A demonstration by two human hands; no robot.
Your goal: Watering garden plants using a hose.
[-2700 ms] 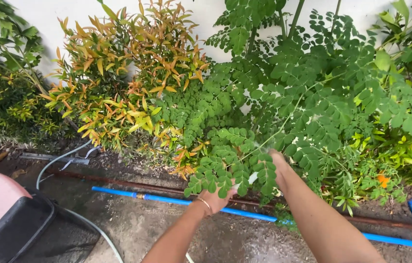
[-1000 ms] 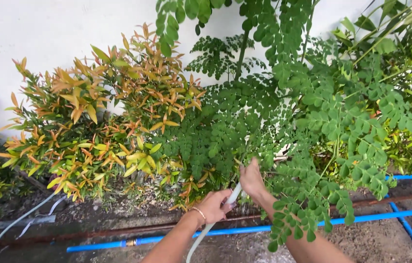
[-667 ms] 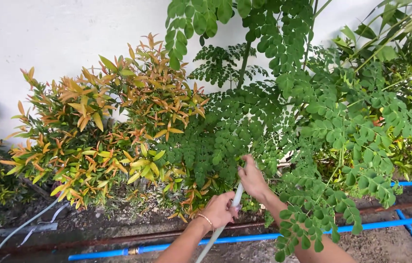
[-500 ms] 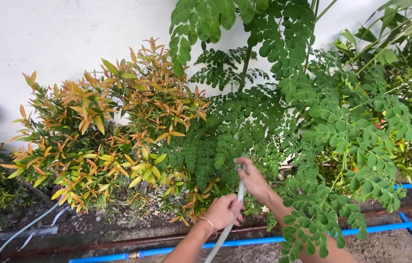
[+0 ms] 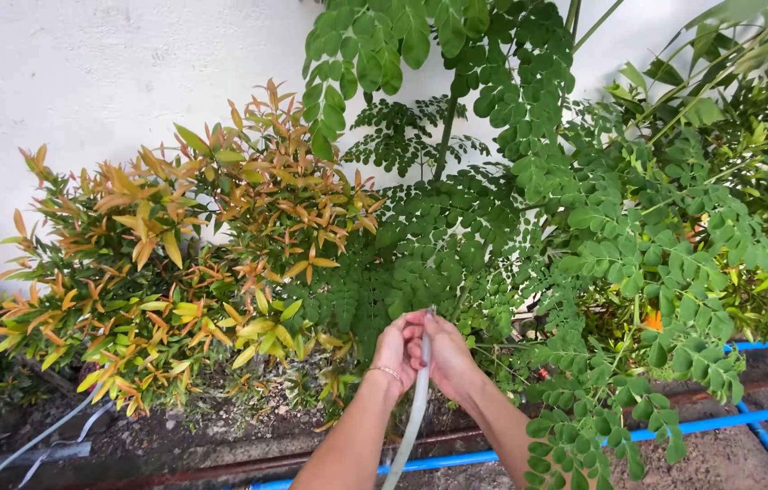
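A: What is sitting at the far left?

B: An orange-leaved shrub (image 5: 175, 263) is growing against the white wall (image 5: 84, 73).

A: And the hands?

B: The left hand (image 5: 396, 349), wearing a thin bracelet (image 5: 385, 370), is curling closed around the pale garden hose (image 5: 413, 413). The right hand (image 5: 448, 357) is gripping it just beside, touching the left. The hose end is pointing up into the green leafy tree (image 5: 511, 209).

A: Further right?

B: A blue pipe (image 5: 720, 419) is running along the ground.

The hose (image 5: 414, 413) rises between both hands (image 5: 422, 349), shrubs (image 5: 184, 263) behind, pipe (image 5: 747, 419) seemingly lower right.
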